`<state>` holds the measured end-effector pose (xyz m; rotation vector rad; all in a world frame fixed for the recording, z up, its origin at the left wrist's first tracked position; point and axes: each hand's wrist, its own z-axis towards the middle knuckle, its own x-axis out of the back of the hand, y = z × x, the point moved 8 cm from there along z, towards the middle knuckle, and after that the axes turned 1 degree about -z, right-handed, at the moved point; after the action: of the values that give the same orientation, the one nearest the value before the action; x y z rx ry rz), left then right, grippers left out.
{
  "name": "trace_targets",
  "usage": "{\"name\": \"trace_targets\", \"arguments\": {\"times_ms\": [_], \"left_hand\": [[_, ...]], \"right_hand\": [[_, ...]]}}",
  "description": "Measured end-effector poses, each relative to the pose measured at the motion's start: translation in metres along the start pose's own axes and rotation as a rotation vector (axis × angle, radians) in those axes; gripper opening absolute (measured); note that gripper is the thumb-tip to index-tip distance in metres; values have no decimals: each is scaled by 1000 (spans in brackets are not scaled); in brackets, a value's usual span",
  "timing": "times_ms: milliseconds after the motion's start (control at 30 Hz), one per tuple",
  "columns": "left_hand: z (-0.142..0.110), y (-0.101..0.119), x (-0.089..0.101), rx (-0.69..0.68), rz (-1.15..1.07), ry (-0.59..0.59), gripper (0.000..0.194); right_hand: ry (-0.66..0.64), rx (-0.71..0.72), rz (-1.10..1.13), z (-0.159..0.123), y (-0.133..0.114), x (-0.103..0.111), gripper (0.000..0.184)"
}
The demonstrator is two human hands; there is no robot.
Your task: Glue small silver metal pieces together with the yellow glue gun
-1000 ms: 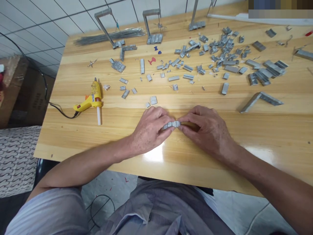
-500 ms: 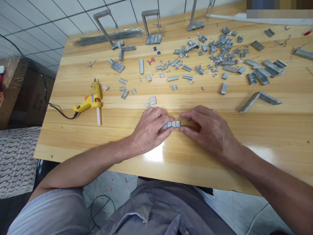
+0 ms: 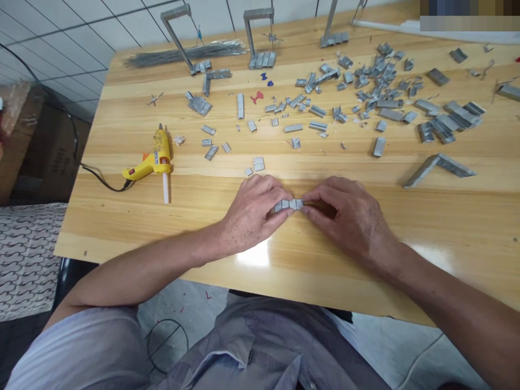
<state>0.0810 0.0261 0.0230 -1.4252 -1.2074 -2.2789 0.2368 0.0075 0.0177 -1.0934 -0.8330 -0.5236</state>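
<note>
Between my two hands lies a short row of small grey metal blocks [image 3: 289,204], set side by side low over the wooden table. My left hand [image 3: 255,211] pinches the row's left part between thumb and fingers, which partly hide it. At the right end, the thumb and forefinger of my right hand [image 3: 345,214] close on the last block. Just beyond my left hand, a small grey metal piece [image 3: 259,163] rests on the wood with a smaller one [image 3: 248,171] beside it.
A yellow glue gun [image 3: 156,160] with a white stick lies at the left. Many cut metal pieces [image 3: 382,76] are scattered at the back right. Bracket-shaped metal stands [image 3: 260,38] line the back edge by a wire bundle [image 3: 150,58]. An angled metal bar [image 3: 439,160] lies at right.
My right thumb and forefinger have closed in on the right end of the block row; before, they were more widely parted. My left hand keeps its pinch. The view has shifted slightly.
</note>
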Motion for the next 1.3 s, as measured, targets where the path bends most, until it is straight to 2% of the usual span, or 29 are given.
{"name": "trace_targets", "arguments": {"times_ms": [267,533,833,1300], "left_hand": [[0,-1,0,0,-7,1,12],[-2,-1,0,-1,9,19,14],[-2,-2,-1,-10,5,20,14],[-3,-1,2,-22,-4,17,21]], "right_hand": [[-30,2,10,1,1,-2,11],[42,4,-84,-6,4,5,15],[30,87,-95,-3,-2,2,12],[60,111,-130,-5,0,6,11]]}}
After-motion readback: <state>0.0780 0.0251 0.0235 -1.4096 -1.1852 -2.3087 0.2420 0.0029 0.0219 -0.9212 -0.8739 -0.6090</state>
